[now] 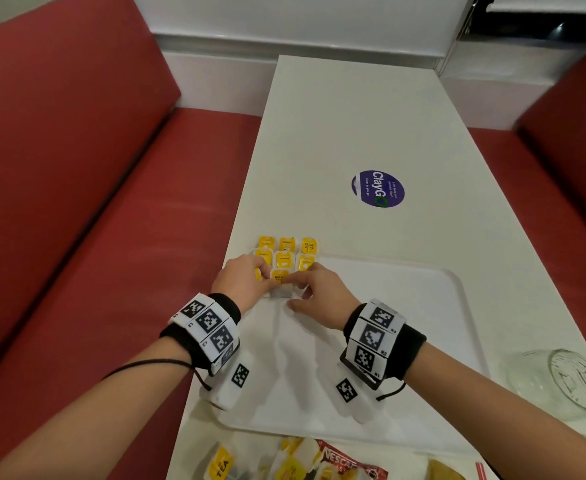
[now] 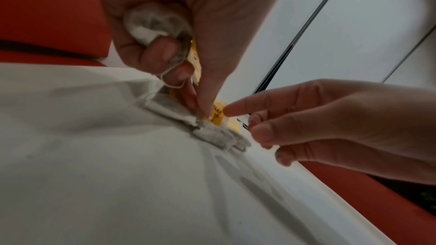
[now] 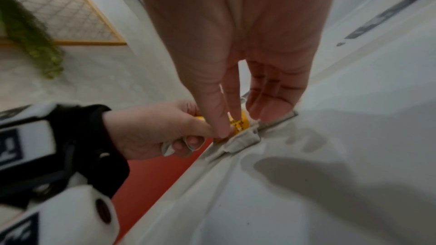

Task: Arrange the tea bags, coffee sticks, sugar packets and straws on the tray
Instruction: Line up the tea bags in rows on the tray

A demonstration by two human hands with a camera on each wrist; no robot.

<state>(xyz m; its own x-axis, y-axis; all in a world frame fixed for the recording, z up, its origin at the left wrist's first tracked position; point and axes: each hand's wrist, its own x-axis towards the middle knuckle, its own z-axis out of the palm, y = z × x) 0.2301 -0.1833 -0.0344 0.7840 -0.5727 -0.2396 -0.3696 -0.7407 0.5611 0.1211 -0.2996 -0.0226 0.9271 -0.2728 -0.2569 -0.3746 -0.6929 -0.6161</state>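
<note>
Tea-bag step: left hand (image 1: 246,278) pinches tea bag (image 1: 279,277), spare bag curled in palm; right hand (image 1: 319,292) fingers extended, steadying tag on tray (image 1: 423,306). Next, likely: release, align row.

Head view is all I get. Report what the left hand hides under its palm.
Observer: The left hand grips a crumpled grey paper tea bag in its curled fingers.
Operator: Now report the right hand.
Observer: The right hand holds nothing; its straight forefinger touches a yellow paper tag printed RELAX.
Operator: Say where that tag lies.
Observer: Beside flat grey tea bags lying on the white plastic tray.
</note>
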